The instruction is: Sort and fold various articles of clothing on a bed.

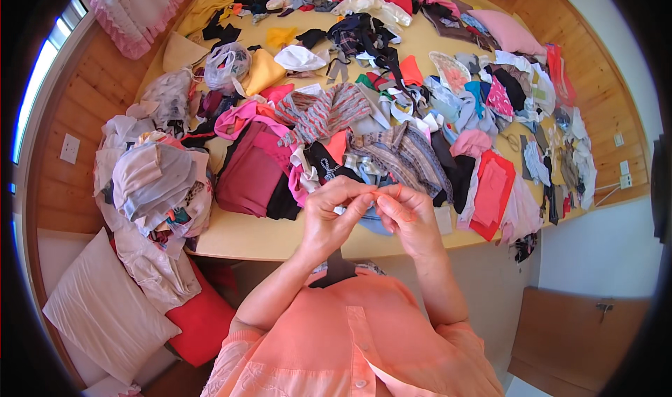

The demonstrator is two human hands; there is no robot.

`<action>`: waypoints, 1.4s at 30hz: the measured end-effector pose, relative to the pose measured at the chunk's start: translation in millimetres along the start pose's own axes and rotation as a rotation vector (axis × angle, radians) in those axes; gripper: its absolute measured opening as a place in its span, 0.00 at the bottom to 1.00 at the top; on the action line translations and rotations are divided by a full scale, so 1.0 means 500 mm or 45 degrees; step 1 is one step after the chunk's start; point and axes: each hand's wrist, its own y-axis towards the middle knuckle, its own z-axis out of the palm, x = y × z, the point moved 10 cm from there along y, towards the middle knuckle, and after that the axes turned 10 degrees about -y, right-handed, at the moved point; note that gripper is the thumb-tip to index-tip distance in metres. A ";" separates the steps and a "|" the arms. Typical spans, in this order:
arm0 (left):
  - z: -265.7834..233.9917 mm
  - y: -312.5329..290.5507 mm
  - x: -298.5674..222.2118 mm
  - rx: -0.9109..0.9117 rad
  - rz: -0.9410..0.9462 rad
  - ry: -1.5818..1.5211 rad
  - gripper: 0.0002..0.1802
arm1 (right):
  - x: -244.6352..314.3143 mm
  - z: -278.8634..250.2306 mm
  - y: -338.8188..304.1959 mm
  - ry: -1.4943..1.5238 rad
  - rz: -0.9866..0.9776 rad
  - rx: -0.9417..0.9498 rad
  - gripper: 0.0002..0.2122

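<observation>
My left hand (pixel 339 202) and my right hand (pixel 406 211) meet above the near edge of the bed-like yellow surface (pixel 238 237). Thumb and forefinger of each are pinched together, fingertips almost touching. Between them is a tiny bit of orange, which looks like thread (pixel 376 193); a thin orange line also crosses my right palm. Just beyond the hands lies a grey-and-tan patterned cloth (pixel 406 156). Under them, a blue cloth (pixel 375 221) is partly hidden. To the left is a folded magenta cloth (pixel 253 166), and behind it a red-and-grey striped knit (pixel 325 114).
Heaps of garments and scraps cover much of the surface. At the left stands a tall pile of pale cloth (pixel 154 180), above a white pillow (pixel 105 302). Red cloth (pixel 493 194) hangs at the near right edge; scissors (pixel 514 142) lie behind it. Wooden panelling (pixel 609 110) bounds the sides.
</observation>
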 end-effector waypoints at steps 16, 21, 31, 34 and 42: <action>-0.220 -0.041 0.110 -0.590 -0.329 -1.919 0.06 | -0.010 -0.240 -0.019 0.597 -0.359 -0.415 0.12; -0.272 -0.055 0.110 -0.621 -0.227 -2.105 0.04 | 0.004 -0.264 -0.035 0.455 -0.441 -0.622 0.13; -0.459 -0.117 0.124 -0.817 0.002 -2.038 0.05 | 0.038 -0.261 -0.039 0.746 -0.571 -0.424 0.10; -0.559 -0.181 0.129 -0.837 0.082 -1.927 0.06 | 0.038 -0.266 -0.046 0.652 -0.476 -0.565 0.11; -0.719 -0.302 0.155 -1.050 0.174 -1.680 0.06 | 0.050 -0.243 -0.038 0.371 -0.428 -0.626 0.13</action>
